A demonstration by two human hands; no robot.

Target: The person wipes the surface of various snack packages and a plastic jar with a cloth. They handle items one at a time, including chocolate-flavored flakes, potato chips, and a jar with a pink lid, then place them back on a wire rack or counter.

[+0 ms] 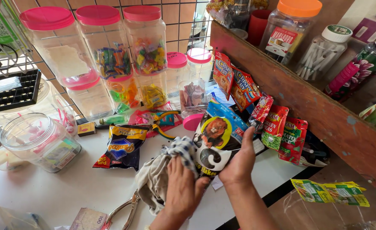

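Observation:
My right hand point(240, 159) grips a glossy snack bag point(215, 138) printed with a cartoon lion, held upright near the counter's front edge. My left hand point(182, 187) presses a crumpled grey and checked cloth point(162, 170) against the bag's lower left side. The cloth bunches under my left palm and trails down onto the white counter point(68, 187). Both hands sit close together, touching the bag.
Pink-lidded clear jars point(107, 51) of sweets stand at the back. A dark blue chip bag point(123, 147), a round clear tub point(41, 142), metal pliers point(126, 211) and a banknote point(90, 219) lie on the counter. Red snack packets point(281, 130) lean along a wooden shelf edge point(307, 102) at right.

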